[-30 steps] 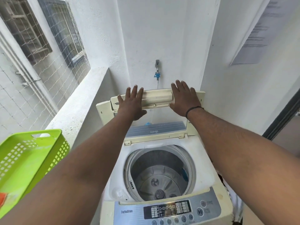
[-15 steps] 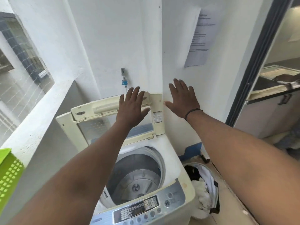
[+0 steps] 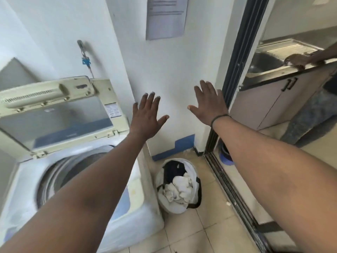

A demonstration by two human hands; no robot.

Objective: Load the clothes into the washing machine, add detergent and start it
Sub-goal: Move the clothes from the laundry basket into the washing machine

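Note:
A white top-loading washing machine [image 3: 140, 212] stands at the left with its folding lid [image 3: 54, 114] raised and its drum [image 3: 60, 172] showing nothing inside. On the floor to its right sits a white laundry basket [image 3: 175, 207] holding white and dark clothes [image 3: 180, 187]. My left hand [image 3: 147, 115] hovers in the air just right of the lid, fingers spread and holding nothing. My right hand [image 3: 207, 105] is also spread and held in front of the white wall, above the basket.
A tap with a blue fitting [image 3: 84, 55] hangs on the wall behind the machine. A sliding glass door frame [image 3: 235, 88] runs along the right, its track on the tiled floor. Beyond it, another person's hand [image 3: 299, 61] rests on a sink counter. A paper notice [image 3: 166, 17] hangs above.
Both hands have come off the raised lid and now hover in the air. My view has swung right, bringing the laundry basket and the doorway into sight; the green basket is out of view.

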